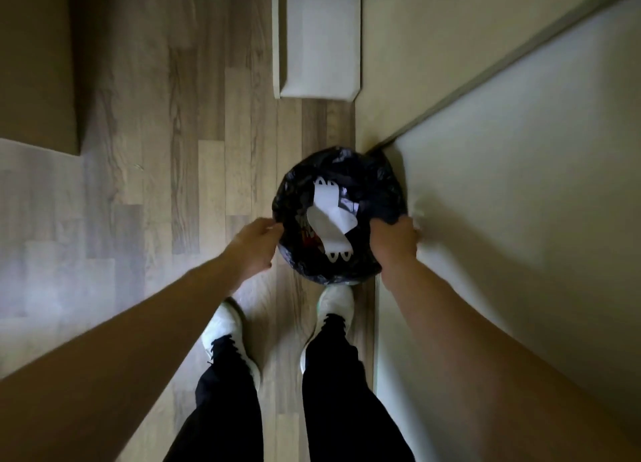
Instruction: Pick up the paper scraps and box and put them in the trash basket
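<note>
A round trash basket (378, 184) lined with a black plastic bag stands on the wood floor against the wall, straight below me. Inside it lie white paper scraps (329, 215) and a small printed box edge (348, 203). My left hand (255, 245) touches the basket's left rim, fingers curled against the bag. My right hand (395, 243) is closed on the bag at the right rim. Nothing else is in either hand.
A pale wall (520, 218) runs along the right. A white flat panel (319, 38) lies on the floor further ahead. A brown furniture edge (34, 62) fills the upper left. My two white shoes (229, 323) stand just behind the basket.
</note>
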### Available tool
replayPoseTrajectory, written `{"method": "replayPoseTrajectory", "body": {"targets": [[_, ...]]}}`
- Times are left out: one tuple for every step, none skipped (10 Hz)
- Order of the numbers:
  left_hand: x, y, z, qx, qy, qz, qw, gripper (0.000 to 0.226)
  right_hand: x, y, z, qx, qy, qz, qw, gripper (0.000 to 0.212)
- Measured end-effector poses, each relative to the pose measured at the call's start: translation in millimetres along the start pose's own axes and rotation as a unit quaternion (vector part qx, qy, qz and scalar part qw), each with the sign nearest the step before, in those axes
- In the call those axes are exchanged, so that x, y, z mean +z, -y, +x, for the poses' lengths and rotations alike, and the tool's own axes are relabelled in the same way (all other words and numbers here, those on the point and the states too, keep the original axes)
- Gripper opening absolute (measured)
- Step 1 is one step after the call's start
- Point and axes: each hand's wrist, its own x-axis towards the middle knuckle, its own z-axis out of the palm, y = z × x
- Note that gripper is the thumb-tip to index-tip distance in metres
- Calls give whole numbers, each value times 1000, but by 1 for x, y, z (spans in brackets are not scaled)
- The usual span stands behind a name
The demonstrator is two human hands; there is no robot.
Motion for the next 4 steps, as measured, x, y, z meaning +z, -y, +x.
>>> {"method": "replayPoseTrajectory", "body": {"targets": [[-12,-35,-62,1,13,-63,998,21,-31,14,-50,-50,56,0,997,52],[-33,-66,-149,67,46,-72,994,14,-75,37,-115,-59,98,71,991,46],[-58,-99,-236,166,46,-51,984,19,-125,71,-185,-99,90,118,984,25],[-86,-130,-325,235,36,-42,970,25,-183,104,-263,-172,76,139,972,20]]}}
